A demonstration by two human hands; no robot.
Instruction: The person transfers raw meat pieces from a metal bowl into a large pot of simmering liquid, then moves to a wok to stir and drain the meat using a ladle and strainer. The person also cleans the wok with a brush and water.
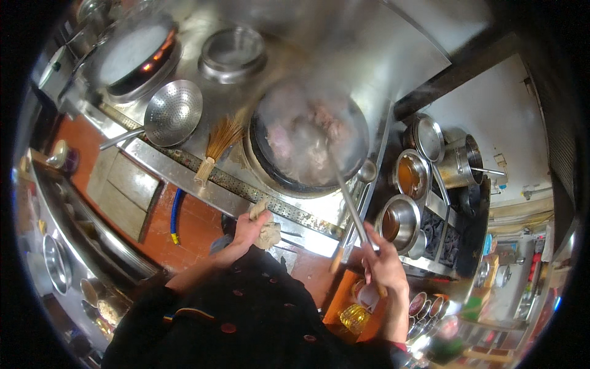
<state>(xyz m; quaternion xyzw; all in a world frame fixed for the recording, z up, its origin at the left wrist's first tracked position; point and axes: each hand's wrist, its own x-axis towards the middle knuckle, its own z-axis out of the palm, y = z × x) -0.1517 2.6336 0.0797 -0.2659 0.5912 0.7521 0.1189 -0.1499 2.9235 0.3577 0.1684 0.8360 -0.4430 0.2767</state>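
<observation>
Pieces of meat point(279, 140) lie in a large black wok point(272, 170) on the steel range, partly veiled by steam. My right hand point(381, 258) is closed around the handle of a long metal ladle point(350, 203). Its far end reaches into the wok, where meat and steam hide the bowl. In my left hand point(251, 229) is a bunched beige cloth point(268, 233), held in front of my body by the range's front edge. To the left of the wok lie a bamboo wok brush point(219, 143) and a perforated steel strainer point(174, 113).
Flames show at a second steaming wok point(138, 64) at the upper left. An empty-looking burner ring point(233, 48) stands at the back. Steel pots of brown liquid point(410, 175) and a tall pot point(458, 161) stand right. A blue hose point(175, 214) crosses the red floor; a steel counter edge point(99, 214) runs left.
</observation>
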